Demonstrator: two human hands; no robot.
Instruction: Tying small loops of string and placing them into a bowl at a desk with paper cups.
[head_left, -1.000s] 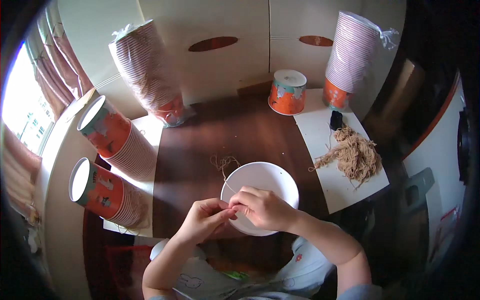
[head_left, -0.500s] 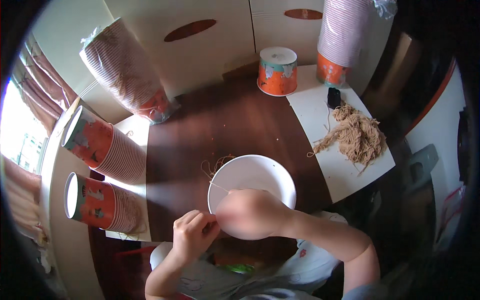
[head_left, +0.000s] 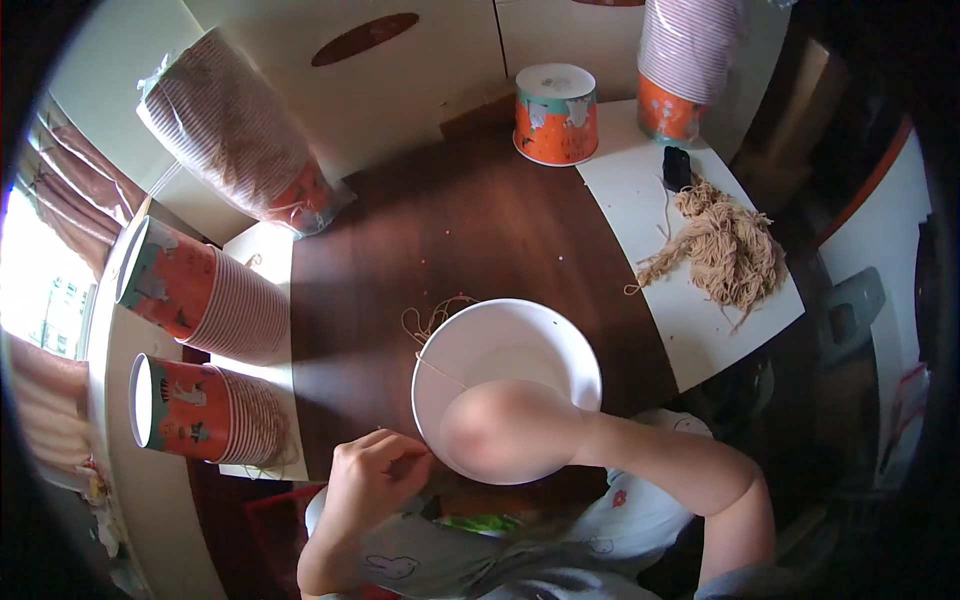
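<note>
A white round paper bucket [head_left: 560, 345], its mouth toward me, stands at the table's near edge above my lap. My right hand [head_left: 515, 430] is over its mouth, smeared so that the fingers cannot be made out. A thin tan string [head_left: 437, 371] runs from beside that hand across the left rim to a loose coil [head_left: 428, 322] on the table. At the bucket's lower left side, my left hand [head_left: 378, 475] is closed, fingertips pinched together close to the wall. What those fingertips hold is hidden.
Stacks of orange patterned buckets [head_left: 205, 290] [head_left: 205, 410] lie at left, with a bagged stack [head_left: 240, 130] behind. An upturned bucket [head_left: 556, 115] stands at the back, another tall stack [head_left: 685, 70] to its right. A tan yarn heap [head_left: 735, 245] lies on white board [head_left: 690, 345].
The view has shifted slightly, with the back things higher in the picture. My left hand sits a little lower against the bucket. My right hand remains over the bucket's mouth.
</note>
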